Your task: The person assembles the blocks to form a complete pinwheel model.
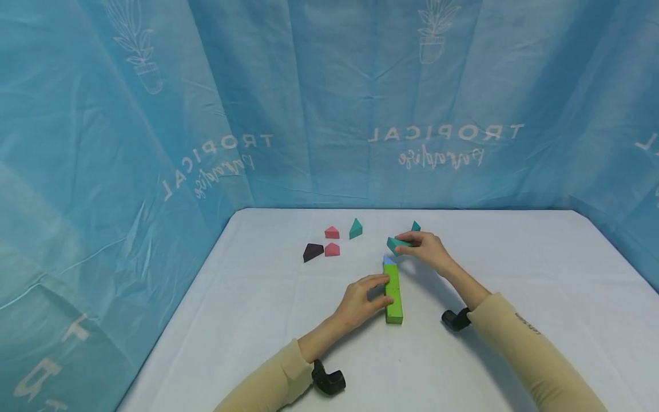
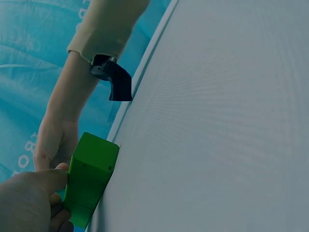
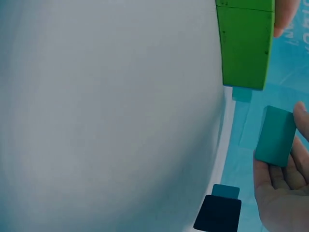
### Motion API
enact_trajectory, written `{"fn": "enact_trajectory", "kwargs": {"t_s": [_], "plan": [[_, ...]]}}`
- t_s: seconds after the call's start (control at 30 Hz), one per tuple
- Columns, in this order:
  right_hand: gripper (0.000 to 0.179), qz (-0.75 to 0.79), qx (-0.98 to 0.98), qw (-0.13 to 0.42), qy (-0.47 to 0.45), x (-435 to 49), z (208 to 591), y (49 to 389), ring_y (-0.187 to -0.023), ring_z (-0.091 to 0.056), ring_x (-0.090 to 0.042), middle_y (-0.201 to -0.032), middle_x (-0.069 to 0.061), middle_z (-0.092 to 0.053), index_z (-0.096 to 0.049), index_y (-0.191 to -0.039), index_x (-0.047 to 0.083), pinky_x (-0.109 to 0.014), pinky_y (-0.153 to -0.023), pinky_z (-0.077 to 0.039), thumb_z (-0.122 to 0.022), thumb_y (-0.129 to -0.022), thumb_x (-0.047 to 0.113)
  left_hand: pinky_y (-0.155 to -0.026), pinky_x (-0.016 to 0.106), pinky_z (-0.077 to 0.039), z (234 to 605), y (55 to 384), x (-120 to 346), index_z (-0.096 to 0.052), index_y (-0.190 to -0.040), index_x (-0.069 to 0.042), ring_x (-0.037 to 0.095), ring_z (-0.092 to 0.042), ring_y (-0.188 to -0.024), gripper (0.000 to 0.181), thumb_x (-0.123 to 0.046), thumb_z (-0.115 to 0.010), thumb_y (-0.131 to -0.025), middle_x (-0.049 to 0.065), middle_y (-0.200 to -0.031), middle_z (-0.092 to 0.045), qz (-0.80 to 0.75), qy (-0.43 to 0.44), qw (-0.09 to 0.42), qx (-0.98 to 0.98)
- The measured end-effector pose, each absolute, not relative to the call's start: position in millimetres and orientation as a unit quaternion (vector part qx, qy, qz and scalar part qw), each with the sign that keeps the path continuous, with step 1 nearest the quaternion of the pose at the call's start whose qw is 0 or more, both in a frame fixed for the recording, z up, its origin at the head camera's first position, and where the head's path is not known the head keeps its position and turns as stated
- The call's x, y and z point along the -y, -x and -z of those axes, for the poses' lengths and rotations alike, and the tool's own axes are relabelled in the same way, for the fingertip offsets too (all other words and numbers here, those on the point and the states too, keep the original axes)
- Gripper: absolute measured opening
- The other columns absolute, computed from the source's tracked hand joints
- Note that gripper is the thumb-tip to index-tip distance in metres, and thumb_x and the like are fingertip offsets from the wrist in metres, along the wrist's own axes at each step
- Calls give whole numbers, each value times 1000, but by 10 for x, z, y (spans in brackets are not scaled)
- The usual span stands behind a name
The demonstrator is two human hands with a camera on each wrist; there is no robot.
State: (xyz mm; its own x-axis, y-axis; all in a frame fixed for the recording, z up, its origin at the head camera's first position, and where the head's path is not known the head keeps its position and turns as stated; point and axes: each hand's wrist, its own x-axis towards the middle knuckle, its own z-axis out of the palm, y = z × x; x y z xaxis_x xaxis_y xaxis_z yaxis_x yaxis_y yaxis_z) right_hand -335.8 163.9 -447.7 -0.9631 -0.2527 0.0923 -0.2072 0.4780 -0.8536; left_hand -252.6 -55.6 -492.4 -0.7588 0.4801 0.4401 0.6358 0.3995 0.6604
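Note:
Two green blocks [image 1: 394, 306] lie end to end in a row on the white table, with a small blue triangular block [image 1: 389, 260] at their far end. My left hand [image 1: 360, 300] rests against the left side of the row, its thumb and fingertips touching the green. Just beyond the blue piece, my right hand [image 1: 427, 249] pinches a teal triangular block [image 1: 394, 244] between thumb and fingers. The right wrist view shows a broad flat face of that teal block [image 3: 276, 137]. Another teal block [image 1: 416, 226] shows partly behind the right hand.
Left of the row, toward the back, lie a teal triangular block [image 1: 356, 228], two pink blocks [image 1: 332, 250] and a black block [image 1: 313, 252]. Blue printed curtains [image 1: 329, 114] hang behind the table and at its sides. Black wrist cameras [image 1: 328, 379] stick out below both sleeves.

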Motion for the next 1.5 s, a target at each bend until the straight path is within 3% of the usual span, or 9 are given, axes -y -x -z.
{"fn": "enact_trajectory", "kwargs": {"t_s": [0.6,0.73,0.87,1.0,1.5], "plan": [[42,411,-894,36,176,-1657,4665,3435,-103,-60,-29,-113,-13,-65,-64,-118,2,-43,-86,-50,-72,-85,26,-100,30,-40,4886,2513,551,-60,-125,-1,18,-51,-121,46,-23,-71,-86,9,-127,-58,432,326,82,837],[39,416,-891,31,180,-1662,4668,3427,-108,-58,-31,-117,-14,-63,-63,-121,3,-47,-89,-48,-63,-92,30,-100,31,-41,4886,2508,553,-60,-124,0,18,-51,-121,46,-24,-71,-86,9,-127,-59,431,329,86,836],[29,425,-885,22,188,-1666,4658,3418,-110,-57,-32,-118,-15,-62,-64,-118,3,-47,-91,-47,-54,-98,21,-100,31,-41,4889,2509,553,-60,-124,0,19,-51,-120,46,-24,-70,-86,10,-127,-59,428,332,91,835],[24,434,-879,34,193,-1663,4660,3421,-110,-57,-29,-117,-14,-63,-66,-116,3,-44,-91,-48,-54,-97,12,-100,31,-41,4894,2510,552,-59,-125,0,19,-51,-121,47,-24,-70,-87,10,-127,-59,429,332,90,835],[24,437,-876,69,193,-1638,4631,3373,-114,-54,-30,-118,-13,-63,-67,-114,5,-46,-94,-45,-54,-97,13,-100,29,-41,4922,2536,545,-60,-125,-1,18,-51,-120,46,-22,-72,-85,8,-127,-58,432,327,79,837]]}}
